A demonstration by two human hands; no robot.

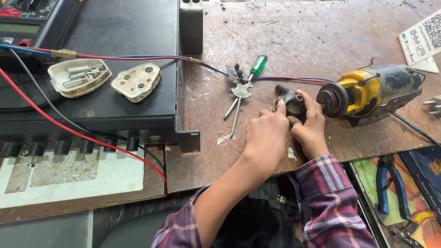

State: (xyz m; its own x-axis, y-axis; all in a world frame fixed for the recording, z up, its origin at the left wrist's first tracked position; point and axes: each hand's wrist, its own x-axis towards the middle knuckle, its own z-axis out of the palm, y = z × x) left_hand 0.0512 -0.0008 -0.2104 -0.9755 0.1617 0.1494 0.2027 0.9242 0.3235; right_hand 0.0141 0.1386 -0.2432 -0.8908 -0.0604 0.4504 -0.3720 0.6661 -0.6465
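Note:
My left hand and my right hand meet on the worn wooden bench, both closed around a small dark grey part with a short tube end. The part sits just left of a yellow and black electric motor lying on its side, its round black shaft end facing my hands. Red and blue wires run along the bench toward the motor.
A green-handled screwdriver and metal pliers lie left of my hands. An opened white plug, base and cover, rests on a black box. A multimeter is far left; blue-handled pliers lie lower right.

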